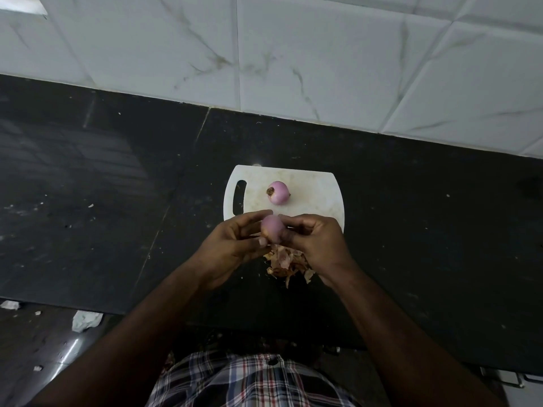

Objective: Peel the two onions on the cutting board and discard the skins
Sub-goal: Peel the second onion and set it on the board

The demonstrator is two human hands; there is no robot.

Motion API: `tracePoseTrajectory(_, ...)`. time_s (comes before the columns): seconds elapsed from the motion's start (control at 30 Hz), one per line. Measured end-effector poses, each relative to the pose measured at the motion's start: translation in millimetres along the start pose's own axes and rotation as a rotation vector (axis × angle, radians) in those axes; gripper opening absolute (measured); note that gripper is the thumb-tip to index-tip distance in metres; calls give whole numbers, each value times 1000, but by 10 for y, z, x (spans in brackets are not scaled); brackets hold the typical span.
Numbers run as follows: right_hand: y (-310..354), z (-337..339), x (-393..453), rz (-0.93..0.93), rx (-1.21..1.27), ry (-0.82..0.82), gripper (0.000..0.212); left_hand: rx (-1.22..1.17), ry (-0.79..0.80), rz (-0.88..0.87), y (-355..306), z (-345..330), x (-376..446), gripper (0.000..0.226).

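**Desk:** What do you have on the head feed?

**Me:** I see a white cutting board (pixel 317 195) on a black stone counter (pixel 117 186). The board's handle slot is at its left end. A peeled onion (pixel 278 193) lies on the board, a little left of its middle. It is smooth and pink-purple, and its brown root tuft points toward the slot.

**Desk:** And the other one?

**Me:** I see the held onion (pixel 272 229) between both hands, over the board's near edge. It is pale pink and mostly bare. A strip of tan skin clings at its lower left.

**Desk:** How are the fingers?

**Me:** The left hand (pixel 235 245) has its fingers curled round the held onion's left side, with the thumb by that tan strip. The right hand (pixel 314 242) has its fingertips bunched against the right side. I can't tell whether they pinch skin or flesh.

**Desk:** Where are the skins?

**Me:** The loose skins (pixel 286 264) are dry, tan and curled. They lie in a heap on the counter just off the board's near edge, beneath the hands.
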State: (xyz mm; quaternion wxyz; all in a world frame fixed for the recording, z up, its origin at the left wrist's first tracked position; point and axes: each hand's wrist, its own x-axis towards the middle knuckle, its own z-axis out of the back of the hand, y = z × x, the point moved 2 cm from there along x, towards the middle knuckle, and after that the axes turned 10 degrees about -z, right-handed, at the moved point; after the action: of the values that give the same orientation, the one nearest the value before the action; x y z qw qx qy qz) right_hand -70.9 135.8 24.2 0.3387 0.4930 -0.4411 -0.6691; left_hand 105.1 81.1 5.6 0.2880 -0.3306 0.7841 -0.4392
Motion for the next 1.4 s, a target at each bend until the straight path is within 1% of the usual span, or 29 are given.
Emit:
tracePoseTrajectory(0.07, 14, 31, 1, 9, 32, -25, 18, -33, -17, -6, -4, 7, 0, 50)
tracePoseTrajectory(0.1, 18, 43, 2, 17, 30, -41, 18, -51, -31, -8, -7, 12, 5, 48)
tracePoseTrajectory(0.17, 17, 36, -5, 6, 45, -57, 23, -82, -52, -6, -12, 15, 20, 46)
tracePoseTrajectory(0.27, 10, -2, -35, -9, 107, -3, 25, -99, -78, 9, -27, 3, 44, 45)
tracePoseTrajectory(0.33, 2, -35, -52, 41, 47, 4, 30, -109, -92, 27, -36, -28, 45, 43)
tracePoseTrajectory(0.4, -11, -67, -49, 94, -47, -85, 27, -116, -87, 30, -39, -64, 44, 48)
tracePoseTrajectory(0.47, -24, -99, -35, 131, -102, -189, 18, -114, -96, 30, -35, -90, 39, 54)
tracePoseTrajectory(0.53, -19, -121, -30, 133, -134, -235, 13, -115, -112, 29, -31, -100, 28, 54)
tracePoseTrajectory(0.6, -8, -122, -30, 64, -77, -215, 15, -130, -105, 35, -4, -99, 8, 53)
tracePoseTrajectory(0.73, -11, -147, -18, -172, 243, -108, 20, -181, -81, 56, 62, -69, -25, 51)
tracePoseTrajectory(0.77, -15, -144, -18, -191, 259, -89, 22, -191, -81, 62, 75, -69, -23, 50)
tracePoseTrajectory(0.83, -19, -117, -32, -151, 150, -66, 27, -203, -92, 71, 77, -78, -19, 47)
tracePoseTrajectory(0.93, 13, -54, -72, 5, -31, -1, 25, -211, -126, 85, 78, -74, -12, 45)
tracePoseTrajectory(1.0, 25, -54, -67, 76, -132, 37, 30, -210, -118, 96, 74, -81, -9, 46)
tracePoseTrajectory(1.03, 16, -63, -53, 119, -169, 7, 28, -215, -109, 101, 82, -84, -3, 46)
tracePoseTrajectory(1.13, -9, -121, -25, 245, -205, -198, 12, -238, -90, 90, 91, -87, 15, 46)
tracePoseTrajectory(1.23, -12, -179, -22, 318, -247, -345, 5, -238, -76, 46, 87, -101, 25, 45)
tracePoseTrajectory(1.3, -25, -217, -24, 276, -198, -373, 2, -237, -89, 14, 88, -125, 24, 43)
tracePoseTrajectory(1.4, -37, -276, -27, 101, -9, -326, 5, -233, -93, -16, 98, -134, 23, 46)
